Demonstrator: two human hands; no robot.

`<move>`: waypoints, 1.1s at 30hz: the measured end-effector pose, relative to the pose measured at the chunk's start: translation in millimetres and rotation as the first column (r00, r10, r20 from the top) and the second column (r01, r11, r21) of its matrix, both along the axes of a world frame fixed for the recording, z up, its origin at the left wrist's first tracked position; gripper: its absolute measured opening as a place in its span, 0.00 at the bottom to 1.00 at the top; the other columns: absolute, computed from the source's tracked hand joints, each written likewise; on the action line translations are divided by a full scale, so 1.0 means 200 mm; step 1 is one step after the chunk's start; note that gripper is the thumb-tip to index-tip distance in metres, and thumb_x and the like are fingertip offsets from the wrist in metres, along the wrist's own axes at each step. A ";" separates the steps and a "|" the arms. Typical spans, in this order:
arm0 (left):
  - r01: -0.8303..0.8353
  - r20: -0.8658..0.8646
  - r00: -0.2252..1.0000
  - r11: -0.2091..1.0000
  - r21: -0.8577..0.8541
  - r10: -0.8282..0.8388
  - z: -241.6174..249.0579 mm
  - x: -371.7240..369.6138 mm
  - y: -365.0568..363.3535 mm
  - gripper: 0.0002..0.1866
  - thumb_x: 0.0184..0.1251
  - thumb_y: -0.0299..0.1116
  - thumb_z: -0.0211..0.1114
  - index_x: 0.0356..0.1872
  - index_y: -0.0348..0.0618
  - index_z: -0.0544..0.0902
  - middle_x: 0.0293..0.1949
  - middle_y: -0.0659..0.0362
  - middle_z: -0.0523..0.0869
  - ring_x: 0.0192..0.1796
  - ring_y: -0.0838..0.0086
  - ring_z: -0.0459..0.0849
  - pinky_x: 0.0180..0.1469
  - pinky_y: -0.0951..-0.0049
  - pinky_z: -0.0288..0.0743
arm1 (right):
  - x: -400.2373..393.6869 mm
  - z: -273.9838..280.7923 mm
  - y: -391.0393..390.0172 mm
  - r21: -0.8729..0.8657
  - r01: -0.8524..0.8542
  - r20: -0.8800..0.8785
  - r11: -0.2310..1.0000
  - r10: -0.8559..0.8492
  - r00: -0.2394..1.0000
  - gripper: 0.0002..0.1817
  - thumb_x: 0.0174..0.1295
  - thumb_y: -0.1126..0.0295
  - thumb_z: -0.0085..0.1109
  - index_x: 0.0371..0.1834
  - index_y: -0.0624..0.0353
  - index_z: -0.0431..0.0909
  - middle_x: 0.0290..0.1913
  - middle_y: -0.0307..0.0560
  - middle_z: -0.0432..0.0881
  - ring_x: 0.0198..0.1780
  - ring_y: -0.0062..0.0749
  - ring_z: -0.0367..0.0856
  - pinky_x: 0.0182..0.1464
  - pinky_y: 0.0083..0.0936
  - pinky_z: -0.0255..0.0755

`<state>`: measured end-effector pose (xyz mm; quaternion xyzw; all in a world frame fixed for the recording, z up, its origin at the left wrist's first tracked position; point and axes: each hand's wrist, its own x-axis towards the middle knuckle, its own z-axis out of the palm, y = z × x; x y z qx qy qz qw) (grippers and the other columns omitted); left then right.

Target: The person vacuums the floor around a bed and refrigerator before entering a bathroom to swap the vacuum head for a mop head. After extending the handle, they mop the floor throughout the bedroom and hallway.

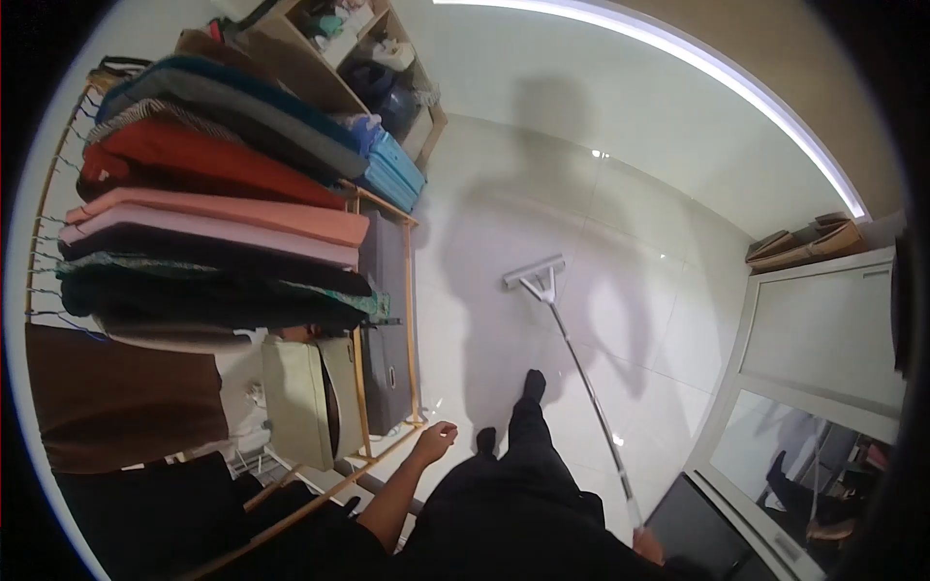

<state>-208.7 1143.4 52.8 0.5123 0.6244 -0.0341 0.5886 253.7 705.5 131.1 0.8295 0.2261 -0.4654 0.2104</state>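
A mop slants across the pale tiled floor, its wide flat head resting on the tiles ahead of my feet. Near the bottom right, my right hand is closed round the top end of the mop's pole. My left hand hangs at the lower middle beside the wooden frame of the clothes rack, its fingers curled; whether anything is in them is too small to tell.
Clothes hang on the rack at the left. Behind stand a shelf unit and a blue box. At the right are a white cabinet with a mirror and a cardboard box.
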 end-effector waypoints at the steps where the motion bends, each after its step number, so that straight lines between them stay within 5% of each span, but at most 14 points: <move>1: -0.034 -0.005 0.999 0.999 -0.032 0.034 -0.02 -0.02 -0.06 0.19 0.67 0.42 0.61 0.49 0.36 0.82 0.41 0.51 0.88 0.41 0.68 0.87 0.48 0.68 0.79 | 0.01 0.06 0.00 -0.020 -0.013 0.001 1.000 0.013 1.000 0.26 0.70 0.47 0.46 0.48 0.65 0.71 0.41 0.69 0.81 0.43 0.63 0.81 0.44 0.53 0.73; 3: -0.029 -0.035 0.999 0.995 -0.096 0.025 -0.08 -0.07 -0.14 0.19 0.66 0.43 0.62 0.47 0.37 0.82 0.39 0.52 0.88 0.39 0.68 0.88 0.47 0.68 0.79 | -0.02 0.11 0.05 0.060 0.025 0.004 0.998 -0.025 1.000 0.25 0.70 0.47 0.44 0.42 0.63 0.70 0.41 0.70 0.80 0.44 0.64 0.81 0.45 0.55 0.73; 7: 0.238 -0.227 0.941 0.968 -0.083 -0.251 -0.13 -0.19 -0.30 0.22 0.65 0.47 0.59 0.48 0.39 0.82 0.38 0.52 0.88 0.43 0.60 0.86 0.49 0.63 0.78 | 0.08 -0.28 0.77 0.017 -0.018 -0.026 1.000 0.018 0.999 0.30 0.72 0.46 0.38 0.55 0.65 0.70 0.48 0.69 0.80 0.51 0.64 0.79 0.54 0.54 0.72; 10: -0.051 -0.243 0.970 0.979 -0.198 0.002 -0.04 -0.18 -0.32 0.22 0.65 0.48 0.59 0.47 0.39 0.82 0.37 0.52 0.88 0.42 0.62 0.87 0.48 0.64 0.78 | 0.15 -0.90 1.48 0.538 -0.560 0.047 0.630 0.640 0.767 0.17 0.73 0.60 0.35 0.44 0.60 0.74 0.36 0.60 0.82 0.36 0.54 0.82 0.39 0.49 0.77; 12: -0.133 -0.214 0.973 0.973 -0.189 0.091 -0.02 -0.18 -0.37 0.21 0.66 0.48 0.59 0.46 0.40 0.82 0.37 0.51 0.88 0.41 0.64 0.87 0.47 0.66 0.78 | 0.02 -0.63 2.42 0.437 0.099 -0.328 0.894 0.056 0.943 0.26 0.73 0.49 0.38 0.35 0.62 0.75 0.20 0.50 0.77 0.20 0.43 0.77 0.22 0.40 0.74; 14: -0.179 -0.185 0.969 0.981 -0.078 0.163 0.03 -0.17 -0.38 0.19 0.66 0.46 0.59 0.47 0.40 0.82 0.37 0.51 0.88 0.40 0.67 0.87 0.47 0.67 0.78 | -0.06 -0.74 2.99 0.648 -0.067 -0.240 0.758 0.286 0.928 0.31 0.72 0.45 0.37 0.33 0.66 0.73 0.18 0.50 0.75 0.19 0.40 0.78 0.20 0.41 0.72; 17: -0.196 -0.174 0.964 0.979 0.048 0.202 0.12 -0.15 -0.37 0.18 0.68 0.42 0.61 0.49 0.38 0.82 0.41 0.51 0.88 0.42 0.67 0.88 0.48 0.67 0.78 | -0.33 -0.47 3.47 0.415 0.210 -0.344 0.885 -0.060 0.937 0.29 0.71 0.46 0.40 0.37 0.66 0.73 0.23 0.50 0.77 0.20 0.38 0.77 0.18 0.41 0.71; 20: -0.292 -0.146 0.945 0.956 0.018 0.292 0.22 -0.14 -0.40 0.19 0.68 0.43 0.61 0.49 0.36 0.81 0.42 0.51 0.88 0.42 0.67 0.87 0.49 0.67 0.78 | -0.39 -0.64 3.24 0.428 0.238 -0.431 0.872 -0.035 0.902 0.27 0.71 0.47 0.41 0.39 0.65 0.75 0.26 0.53 0.78 0.26 0.42 0.80 0.24 0.44 0.74; 23: -0.240 -0.162 0.958 0.971 -0.009 0.235 0.07 -0.25 -0.48 0.20 0.67 0.44 0.60 0.48 0.37 0.81 0.41 0.51 0.88 0.41 0.67 0.87 0.49 0.68 0.78 | -0.08 -1.23 2.46 0.703 -0.465 0.043 0.538 0.621 0.783 0.21 0.73 0.56 0.39 0.40 0.62 0.76 0.32 0.63 0.80 0.35 0.56 0.82 0.37 0.48 0.77; 26: -0.151 -0.210 0.969 0.986 -0.070 0.134 0.01 -0.32 -0.49 0.20 0.66 0.45 0.60 0.48 0.38 0.82 0.39 0.52 0.88 0.40 0.66 0.88 0.48 0.68 0.78 | 0.23 -1.12 1.21 0.523 -0.595 0.174 0.611 0.606 0.776 0.18 0.73 0.59 0.38 0.46 0.61 0.75 0.38 0.63 0.80 0.35 0.58 0.82 0.36 0.51 0.76; 27: -0.164 -0.199 0.969 0.983 -0.081 0.145 0.00 -0.34 -0.49 0.20 0.66 0.45 0.60 0.48 0.38 0.82 0.38 0.52 0.88 0.40 0.66 0.88 0.48 0.68 0.78 | 0.12 -0.57 1.04 0.308 -0.424 0.111 0.852 0.410 0.905 0.18 0.72 0.57 0.45 0.46 0.61 0.76 0.36 0.60 0.82 0.39 0.55 0.82 0.39 0.52 0.75; 28: -0.184 -0.186 0.969 0.979 -0.093 0.164 -0.01 -0.34 -0.49 0.20 0.65 0.45 0.60 0.47 0.38 0.82 0.38 0.52 0.88 0.40 0.65 0.88 0.47 0.68 0.78 | 0.26 -0.85 0.32 0.392 -0.655 0.233 0.646 0.619 0.750 0.19 0.70 0.56 0.49 0.42 0.65 0.76 0.34 0.63 0.83 0.35 0.59 0.82 0.37 0.54 0.75; 29: -0.180 -0.188 0.968 0.981 -0.073 0.164 -0.07 -0.38 -0.52 0.19 0.66 0.45 0.59 0.47 0.38 0.82 0.37 0.52 0.88 0.39 0.66 0.87 0.46 0.67 0.78 | 0.11 -0.26 0.42 0.165 -0.242 0.123 0.956 0.223 0.967 0.22 0.68 0.54 0.52 0.43 0.68 0.75 0.33 0.66 0.82 0.36 0.62 0.82 0.39 0.54 0.75; 33: -0.279 -0.079 0.957 0.960 0.020 0.280 -0.04 -0.41 -0.54 0.19 0.68 0.44 0.58 0.47 0.38 0.82 0.35 0.52 0.87 0.37 0.66 0.87 0.46 0.67 0.78 | -0.07 0.13 0.50 0.030 -0.099 -0.010 0.995 0.099 0.995 0.29 0.68 0.48 0.49 0.48 0.72 0.74 0.39 0.71 0.81 0.47 0.64 0.80 0.48 0.52 0.73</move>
